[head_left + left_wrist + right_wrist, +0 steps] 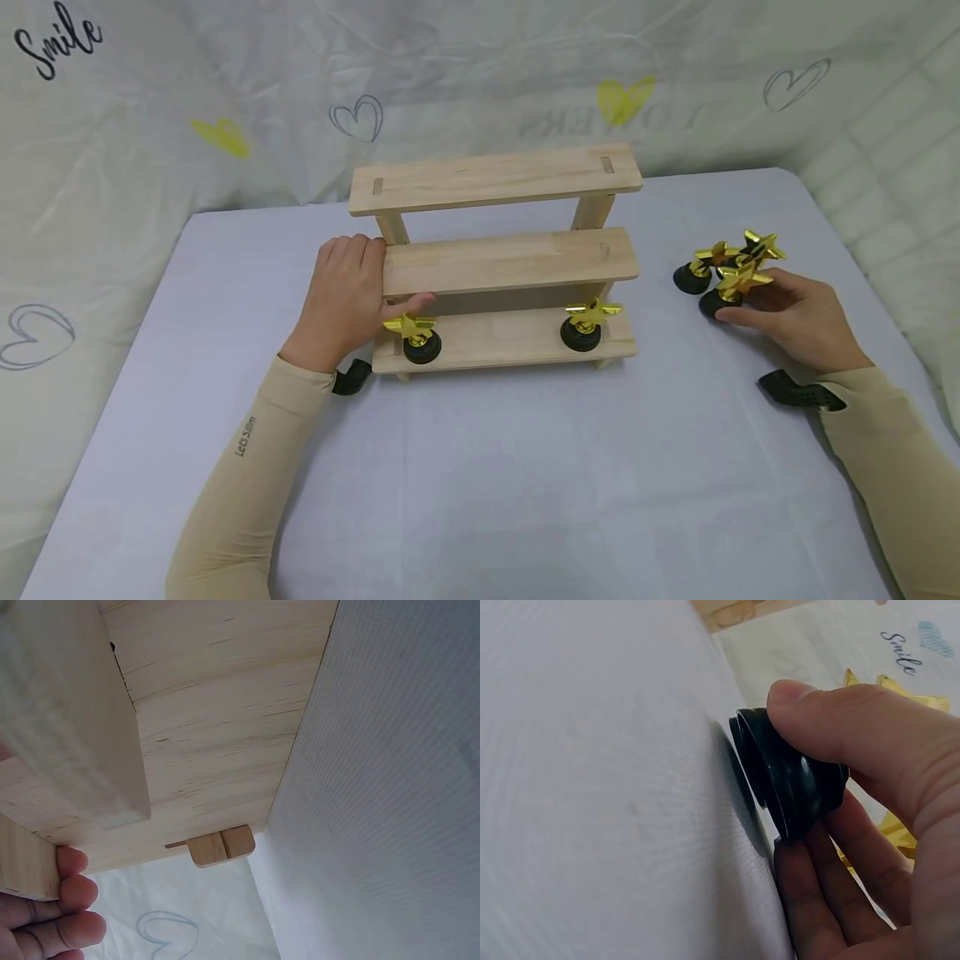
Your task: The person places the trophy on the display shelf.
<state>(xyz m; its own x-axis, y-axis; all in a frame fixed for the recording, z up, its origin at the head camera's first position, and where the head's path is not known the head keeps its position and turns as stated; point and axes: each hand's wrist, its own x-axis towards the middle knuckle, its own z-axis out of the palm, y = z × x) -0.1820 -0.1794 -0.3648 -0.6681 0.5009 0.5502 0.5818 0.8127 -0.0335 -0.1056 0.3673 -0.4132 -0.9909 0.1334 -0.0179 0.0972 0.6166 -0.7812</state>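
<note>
Pale wooden three-tier display rack [498,268] stands upright on the white cloth-covered table [510,467]. Left hand [347,292]: gripping the left end of the middle tier [540,252], fingers wrapped over the end and thumb extended along the front, below the tier's front edge. Right hand [798,315]: gripping a gold star trophy with a round black base [735,290], thumb and fingers closed about the base. This trophy is to the right of the rack, well apart from it; whether its base touches the cloth cannot be determined.

Two further star trophies are grouped close to the held unit: one at its rear left [693,271], one at its rear right [763,244]. On the bottom tier [498,340], one star trophy stands near the left end [420,342] and another near the right end [583,332]. Behind the table hangs a white printed backdrop [465,50].
</note>
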